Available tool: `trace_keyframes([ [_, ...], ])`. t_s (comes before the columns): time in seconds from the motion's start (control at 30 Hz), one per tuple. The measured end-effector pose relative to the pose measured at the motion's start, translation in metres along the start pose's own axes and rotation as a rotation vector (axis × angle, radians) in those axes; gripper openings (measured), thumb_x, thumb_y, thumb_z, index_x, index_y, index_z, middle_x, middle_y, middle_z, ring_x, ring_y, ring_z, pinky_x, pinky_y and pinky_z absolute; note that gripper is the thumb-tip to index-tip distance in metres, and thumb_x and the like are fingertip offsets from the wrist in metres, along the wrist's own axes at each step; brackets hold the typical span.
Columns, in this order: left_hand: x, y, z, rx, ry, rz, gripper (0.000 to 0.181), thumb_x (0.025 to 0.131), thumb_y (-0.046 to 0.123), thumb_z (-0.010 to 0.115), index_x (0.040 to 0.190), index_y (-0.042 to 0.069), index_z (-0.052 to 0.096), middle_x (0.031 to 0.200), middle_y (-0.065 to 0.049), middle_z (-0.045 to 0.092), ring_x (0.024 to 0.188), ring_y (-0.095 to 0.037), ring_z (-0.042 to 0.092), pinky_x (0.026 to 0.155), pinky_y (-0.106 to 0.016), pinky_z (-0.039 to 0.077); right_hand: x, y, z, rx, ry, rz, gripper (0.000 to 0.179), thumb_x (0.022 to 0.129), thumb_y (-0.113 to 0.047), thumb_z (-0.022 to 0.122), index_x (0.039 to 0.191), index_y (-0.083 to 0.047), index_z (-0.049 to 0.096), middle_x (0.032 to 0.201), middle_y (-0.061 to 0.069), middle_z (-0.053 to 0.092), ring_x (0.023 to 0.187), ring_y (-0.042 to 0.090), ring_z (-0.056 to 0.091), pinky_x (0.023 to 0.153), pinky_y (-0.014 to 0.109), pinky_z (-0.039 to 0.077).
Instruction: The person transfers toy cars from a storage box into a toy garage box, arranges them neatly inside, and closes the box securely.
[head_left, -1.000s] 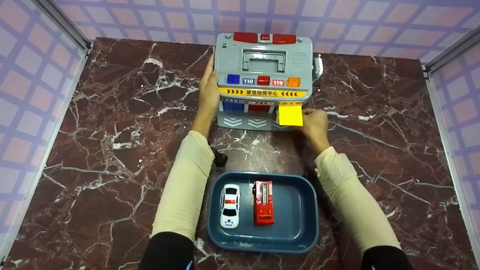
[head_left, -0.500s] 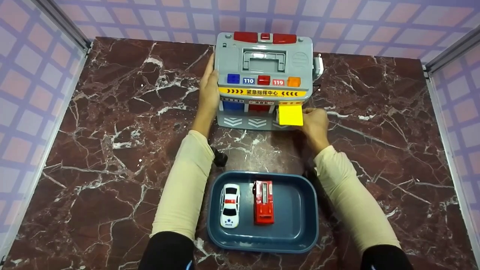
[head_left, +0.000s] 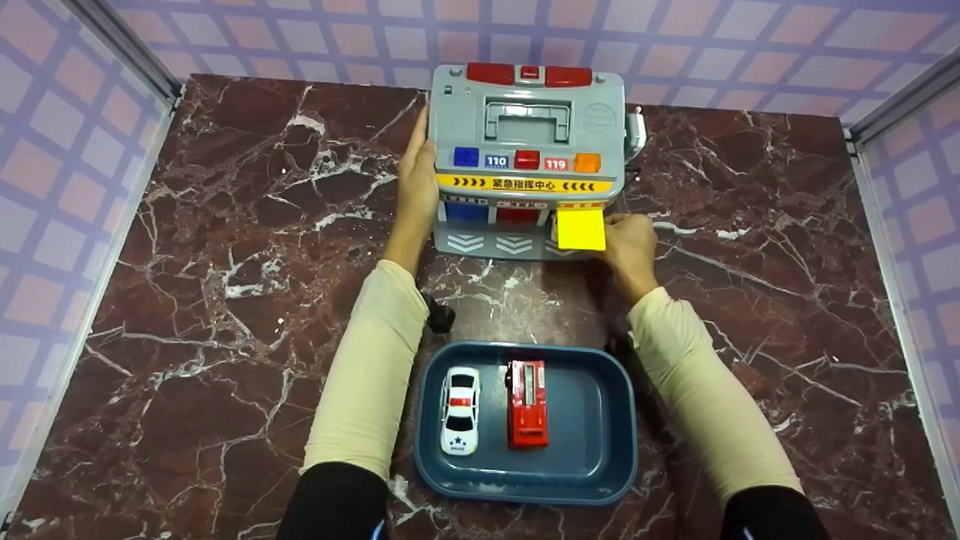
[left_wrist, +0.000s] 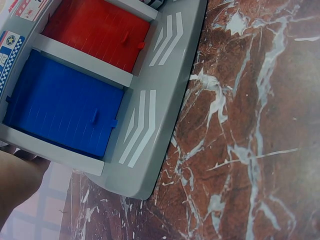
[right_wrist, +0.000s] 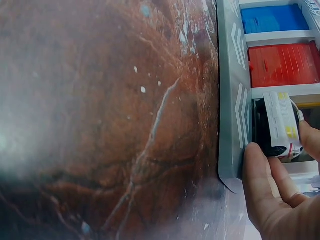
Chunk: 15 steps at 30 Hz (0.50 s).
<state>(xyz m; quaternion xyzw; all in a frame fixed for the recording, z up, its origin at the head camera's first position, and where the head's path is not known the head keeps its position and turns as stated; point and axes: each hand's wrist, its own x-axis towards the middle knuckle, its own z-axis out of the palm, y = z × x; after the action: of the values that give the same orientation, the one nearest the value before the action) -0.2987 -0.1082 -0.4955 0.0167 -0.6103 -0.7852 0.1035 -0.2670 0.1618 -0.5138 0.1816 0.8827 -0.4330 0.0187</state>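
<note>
A grey toy emergency station [head_left: 529,161] stands at the back of the marbled table, with a carrying handle, red lights and blue, red and yellow doors. My left hand [head_left: 416,191] lies along its left side, fingers extended. Its yellow door [head_left: 581,229] is raised at the right bay, while the blue door [left_wrist: 65,105] and red door [right_wrist: 282,65] are down. Below the yellow door my right hand [head_left: 631,244] pinches a white toy vehicle [right_wrist: 283,120] with yellow marks, partly inside the bay. The fingers cover part of the vehicle, and its exact kind is unclear.
Nearer me sits a dark blue tray [head_left: 525,496] with a white toy police car [head_left: 460,411] and a red toy fire truck [head_left: 528,405]. A small black object [head_left: 441,318] shows beside the left sleeve. Checked walls enclose the table at the back and sides.
</note>
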Motion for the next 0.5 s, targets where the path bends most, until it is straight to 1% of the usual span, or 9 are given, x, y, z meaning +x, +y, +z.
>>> trace_keyframes([
  [0.13,-0.0005,0.0013,0.0005,-0.006,0.000,-0.004,0.052,0.108,0.007,0.027,0.159,0.010,0.026,0.160,-0.008,0.038,0.139,-0.018,0.046,0.113,-0.018,0.036,0.0004,-0.0001,0.0003,-0.037,0.015,-0.032,0.017,0.081,-0.013,0.066,0.083,0.001,0.076,0.059,-0.008,0.057,0.064,0.019,0.052,0.051,0.021,0.040],
  [0.23,-0.0006,0.0019,0.0008,0.003,0.005,-0.008,0.052,0.108,0.007,0.027,0.159,0.011,0.026,0.161,-0.007,0.035,0.143,-0.018,0.041,0.115,-0.016,0.033,0.0003,-0.0005,0.0010,-0.028,0.021,-0.015,0.019,0.082,-0.015,0.066,0.084,0.001,0.076,0.063,-0.006,0.061,0.068,0.020,0.055,0.052,0.019,0.041],
  [0.33,0.0005,0.0012,0.0010,-0.001,0.009,-0.014,0.052,0.108,0.007,0.027,0.159,0.011,0.026,0.163,-0.006,0.032,0.147,-0.016,0.035,0.115,-0.015,0.030,0.0006,-0.0009,0.0018,-0.040,0.033,-0.001,0.022,0.084,-0.018,0.066,0.086,0.000,0.077,0.073,0.002,0.071,0.075,0.022,0.061,0.055,0.018,0.044],
  [0.37,0.0007,0.0009,0.0011,0.001,0.010,-0.009,0.052,0.108,0.007,0.027,0.159,0.010,0.025,0.163,-0.007,0.031,0.148,-0.016,0.034,0.116,-0.014,0.029,0.0007,-0.0010,0.0019,-0.040,0.034,0.002,0.023,0.084,-0.019,0.066,0.088,-0.001,0.078,0.078,0.005,0.073,0.077,0.023,0.064,0.058,0.019,0.049],
  [0.43,0.0013,0.0004,0.0012,-0.011,0.007,-0.007,0.052,0.107,0.006,0.027,0.159,0.009,0.025,0.163,-0.008,0.032,0.147,-0.018,0.034,0.116,-0.015,0.029,0.0009,-0.0010,0.0020,-0.063,0.043,-0.011,0.024,0.085,-0.019,0.065,0.090,0.000,0.079,0.086,0.011,0.076,0.081,0.027,0.067,0.064,0.025,0.054],
  [0.5,0.0014,0.0009,0.0015,-0.026,0.001,-0.016,0.052,0.107,0.005,0.026,0.159,0.009,0.024,0.163,-0.009,0.031,0.147,-0.018,0.035,0.116,-0.016,0.030,0.0017,-0.0005,0.0019,-0.090,0.055,-0.033,0.025,0.085,-0.019,0.065,0.092,0.001,0.080,0.093,0.016,0.076,0.085,0.031,0.069,0.072,0.034,0.057],
])
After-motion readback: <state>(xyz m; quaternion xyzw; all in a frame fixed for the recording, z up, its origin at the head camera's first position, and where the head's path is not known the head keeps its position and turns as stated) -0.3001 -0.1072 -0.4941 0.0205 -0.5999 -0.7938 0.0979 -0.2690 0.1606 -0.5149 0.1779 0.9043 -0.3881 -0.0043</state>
